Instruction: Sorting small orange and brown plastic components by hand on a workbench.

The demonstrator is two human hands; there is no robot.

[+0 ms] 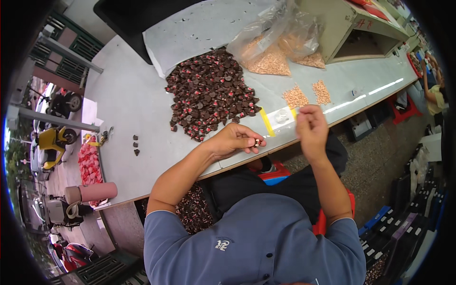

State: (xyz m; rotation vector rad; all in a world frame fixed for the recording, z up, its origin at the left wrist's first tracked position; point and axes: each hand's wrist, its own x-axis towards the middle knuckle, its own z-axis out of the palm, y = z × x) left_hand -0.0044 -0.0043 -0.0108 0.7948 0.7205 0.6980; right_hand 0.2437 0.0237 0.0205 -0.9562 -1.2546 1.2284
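My left hand is closed in a pinch on a small dark piece with pale spots, just over the table's near edge. To its right, my right hand is raised with thumb and fingers pressed together; whatever is between them is too small or hidden to make out. Between my hands a white card with yellow strips lies on the table. Two small heaps of beige bits sit just beyond it. A wide heap of dark brown pieces with red and pink spots spreads beyond my left hand.
Clear bags of beige bits stand at the back, beside a pale open-fronted box. Three dark pieces lie at the left. A pink bottle and a pink-red heap are at the left edge. Another person's arm shows far right.
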